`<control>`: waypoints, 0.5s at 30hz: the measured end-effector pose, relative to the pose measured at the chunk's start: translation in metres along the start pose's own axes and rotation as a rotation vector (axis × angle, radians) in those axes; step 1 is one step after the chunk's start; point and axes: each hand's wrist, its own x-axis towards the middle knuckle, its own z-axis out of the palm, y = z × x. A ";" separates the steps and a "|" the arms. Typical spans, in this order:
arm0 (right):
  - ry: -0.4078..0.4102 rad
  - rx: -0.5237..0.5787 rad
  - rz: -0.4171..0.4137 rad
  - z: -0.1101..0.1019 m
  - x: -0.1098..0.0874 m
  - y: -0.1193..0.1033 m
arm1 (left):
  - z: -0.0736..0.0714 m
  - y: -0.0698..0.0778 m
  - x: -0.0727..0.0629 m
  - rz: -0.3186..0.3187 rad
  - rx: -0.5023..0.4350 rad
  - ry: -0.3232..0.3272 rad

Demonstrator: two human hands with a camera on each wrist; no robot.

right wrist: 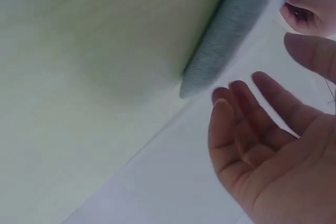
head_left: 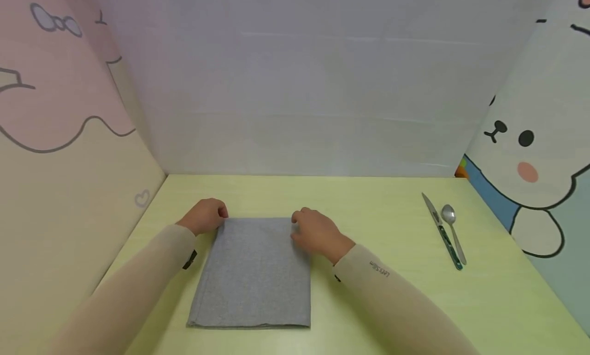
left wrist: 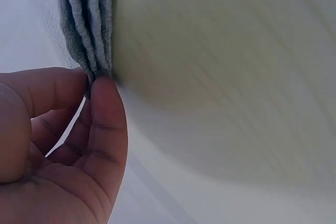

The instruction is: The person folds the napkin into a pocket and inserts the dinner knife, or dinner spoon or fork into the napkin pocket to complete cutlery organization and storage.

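A grey cloth [head_left: 255, 273], folded into several layers, lies flat on the table in front of me. My left hand [head_left: 206, 216] is at its far left corner. In the left wrist view the thumb and fingers [left wrist: 107, 124] pinch the stacked layers of the cloth [left wrist: 86, 19] at that corner. My right hand [head_left: 318, 233] is over the far right corner. The right wrist view shows its fingers [right wrist: 226, 129] loosely bent and apart from the cloth's folded edge [right wrist: 215, 56], with nothing held between thumb and fingers.
To the right on the pale yellow-green table [head_left: 378, 206] lie a knife [head_left: 442, 232] with a dark patterned handle and a metal spoon [head_left: 454, 232], side by side. A white wall panel [head_left: 313, 88] rises along the far edge, with cartoon-printed panels at left and right.
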 end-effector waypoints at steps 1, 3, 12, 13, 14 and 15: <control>0.006 -0.021 -0.025 0.001 0.000 0.001 | 0.003 0.002 -0.002 0.009 0.031 0.019; 0.008 -0.082 -0.096 0.004 -0.001 0.002 | 0.009 0.008 -0.007 0.053 0.137 0.071; -0.136 -0.281 -0.248 0.025 -0.004 0.004 | 0.050 0.052 -0.027 0.332 0.351 -0.002; -0.144 -0.289 -0.244 0.026 -0.004 0.005 | 0.052 0.055 -0.029 0.318 0.335 -0.042; -0.151 -0.293 -0.242 0.028 -0.003 0.007 | 0.054 0.057 -0.031 0.302 0.328 -0.071; -0.157 -0.293 -0.241 0.029 -0.003 0.009 | 0.055 0.057 -0.033 0.280 0.328 -0.094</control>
